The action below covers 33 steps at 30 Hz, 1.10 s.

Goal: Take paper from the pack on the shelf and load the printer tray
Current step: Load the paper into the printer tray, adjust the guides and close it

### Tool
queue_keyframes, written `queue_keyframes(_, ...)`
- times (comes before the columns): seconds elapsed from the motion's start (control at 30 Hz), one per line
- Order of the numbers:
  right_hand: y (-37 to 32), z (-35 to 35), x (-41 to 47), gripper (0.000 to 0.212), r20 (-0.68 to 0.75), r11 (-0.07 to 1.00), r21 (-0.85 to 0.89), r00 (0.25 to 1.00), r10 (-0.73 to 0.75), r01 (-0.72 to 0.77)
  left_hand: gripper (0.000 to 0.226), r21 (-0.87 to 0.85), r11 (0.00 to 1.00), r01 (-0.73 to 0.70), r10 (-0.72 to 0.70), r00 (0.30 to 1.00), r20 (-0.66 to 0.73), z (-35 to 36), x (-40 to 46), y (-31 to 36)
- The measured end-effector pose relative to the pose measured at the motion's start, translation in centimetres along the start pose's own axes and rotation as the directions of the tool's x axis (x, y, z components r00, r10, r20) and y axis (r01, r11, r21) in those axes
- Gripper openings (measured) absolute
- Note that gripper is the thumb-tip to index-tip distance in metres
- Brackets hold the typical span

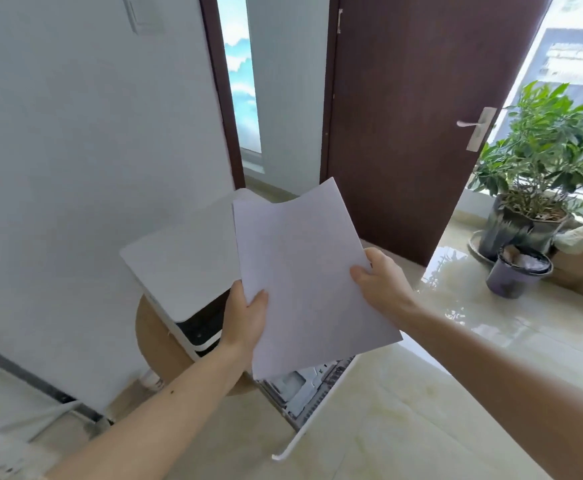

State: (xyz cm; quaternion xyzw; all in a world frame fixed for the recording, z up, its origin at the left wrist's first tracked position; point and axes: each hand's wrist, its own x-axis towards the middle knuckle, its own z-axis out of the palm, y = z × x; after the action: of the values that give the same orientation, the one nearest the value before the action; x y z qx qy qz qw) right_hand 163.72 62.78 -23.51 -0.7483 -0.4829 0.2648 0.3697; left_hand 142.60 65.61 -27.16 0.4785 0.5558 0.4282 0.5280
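A thin stack of white paper (304, 271) is held up in both hands above the printer. My left hand (246, 317) grips its lower left edge, thumb on top. My right hand (378, 278) pinches its right edge. The white printer (182, 258) sits on a round wooden stool (155, 337) against the wall. Its paper tray (312, 396) is pulled out toward me below the sheets, showing grey metal and plastic guides inside. The paper hides the tray's far part. No shelf or paper pack is in view.
A dark brown door (408, 109) stands open behind the printer. At the right, potted plants (539, 168) and a small dark pot (517, 271) sit on a glossy tiled ledge. A white wall is at the left; pale tiled floor lies below.
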Motion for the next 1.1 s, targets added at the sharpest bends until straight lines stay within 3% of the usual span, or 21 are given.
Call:
queue_keyframes(0.4,4.8,-1.5,10.5,0.017,0.317,0.999,0.018,0.947,-0.046,0.042,0.012,0.012,0.992,0.124,-0.115,0.947,-0.301,7.9,2.5,-3.0)
queue_keyframes(0.77,8.3,0.3,15.3,0.019,0.465,0.997,0.032,0.884,0.045,-0.068,0.016,0.013,0.979,0.202,-0.181,0.9,-0.396,10.7,2.7,-6.5)
queue_keyframes(1.1,13.3,0.8,15.5,0.012,0.651,0.998,-0.056,0.759,0.027,0.012,0.014,-0.067,0.942,0.329,-0.307,0.765,-0.565,16.0,-3.6,-10.9)
